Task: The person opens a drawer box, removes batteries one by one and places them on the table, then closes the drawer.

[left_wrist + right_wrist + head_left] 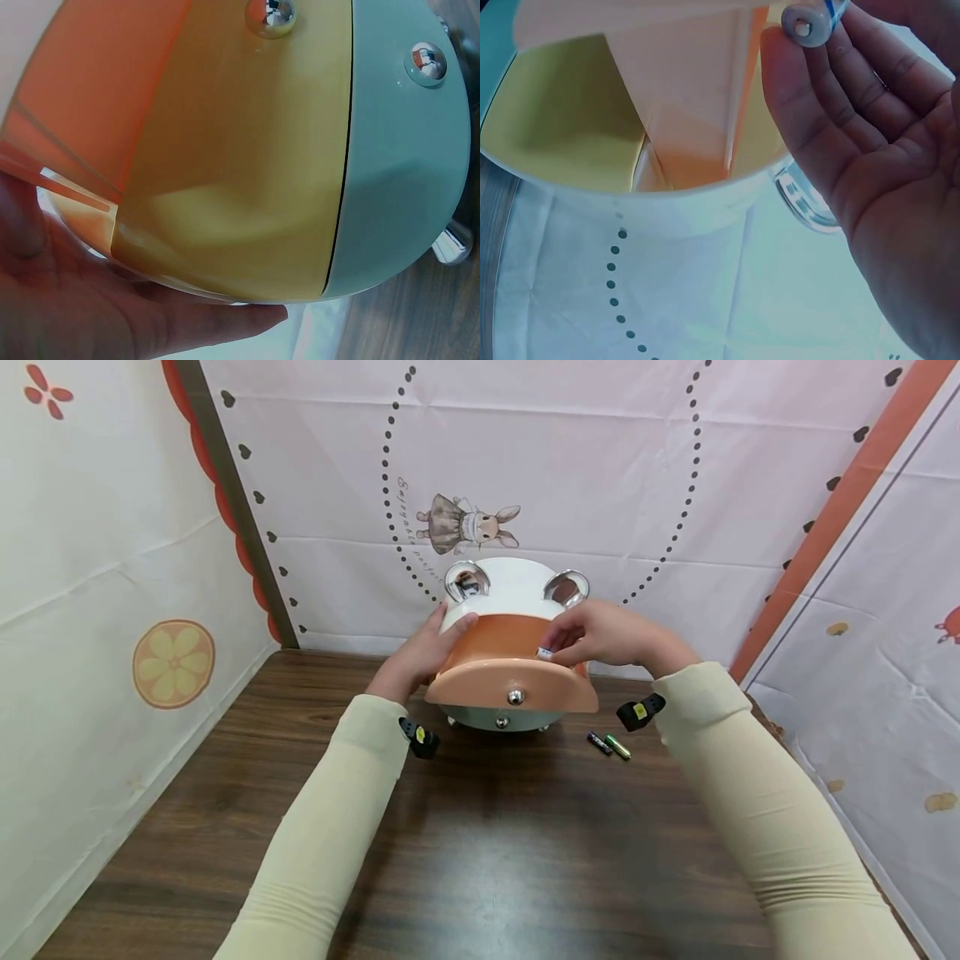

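A clock-shaped drawer box [513, 587] with silver rings on top stands on the table, its orange drawer [480, 677] pulled out above a blue-green lower drawer [405, 157]. My left hand [427, 653] grips the box's left side, thumb at the front and fingers along the side. In my right hand [611, 633], a white and blue battery [814, 22] is pinched between thumb and fingers, over the open drawer's right part. The drawer's inside is largely hidden in the head view.
On the brown table [480, 860], a dark battery [600, 743] and a green battery [618, 747] lie right of the box. Behind it hangs a printed cloth [585, 460], with more cloth at both sides.
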A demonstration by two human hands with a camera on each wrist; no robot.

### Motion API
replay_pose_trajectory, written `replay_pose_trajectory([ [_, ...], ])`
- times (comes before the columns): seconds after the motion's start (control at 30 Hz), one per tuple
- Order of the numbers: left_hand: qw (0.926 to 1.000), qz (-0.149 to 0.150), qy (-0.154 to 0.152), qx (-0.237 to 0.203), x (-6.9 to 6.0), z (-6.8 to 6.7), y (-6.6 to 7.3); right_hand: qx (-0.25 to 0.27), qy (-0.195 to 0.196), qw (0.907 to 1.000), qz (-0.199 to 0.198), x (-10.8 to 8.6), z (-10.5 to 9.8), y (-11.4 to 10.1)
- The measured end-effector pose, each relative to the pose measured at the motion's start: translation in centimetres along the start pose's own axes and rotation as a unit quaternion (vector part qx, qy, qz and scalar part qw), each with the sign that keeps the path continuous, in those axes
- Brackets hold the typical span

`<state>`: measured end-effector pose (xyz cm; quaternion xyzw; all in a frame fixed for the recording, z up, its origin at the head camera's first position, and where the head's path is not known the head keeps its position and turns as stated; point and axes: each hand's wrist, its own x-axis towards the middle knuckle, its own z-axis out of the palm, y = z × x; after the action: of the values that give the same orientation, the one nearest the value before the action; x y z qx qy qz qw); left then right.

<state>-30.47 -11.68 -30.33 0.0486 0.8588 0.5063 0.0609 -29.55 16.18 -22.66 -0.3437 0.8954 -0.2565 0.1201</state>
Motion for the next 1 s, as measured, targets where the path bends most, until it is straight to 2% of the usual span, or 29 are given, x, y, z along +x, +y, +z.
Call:
replay_pose_trajectory([
  [0.27, 1.0000, -0.004, 0.003, 0.005, 0.0, 0.0, 0.0, 0.039, 0.022, 0.9990, -0.002, -0.8, -0.4, 0.5],
  [0.57, 1.0000, -0.003, 0.004, 0.002, 0.0, 0.0, 0.0, 0.068, 0.040, 0.9964, -0.030, -2.0, -0.9, 1.5],
  [1.0, 1.0000, -0.001, 0.003, -0.003, 0.1, 0.0, -0.1, 0.111, 0.054, 0.9923, -0.019, -3.5, -1.3, 2.7],
])
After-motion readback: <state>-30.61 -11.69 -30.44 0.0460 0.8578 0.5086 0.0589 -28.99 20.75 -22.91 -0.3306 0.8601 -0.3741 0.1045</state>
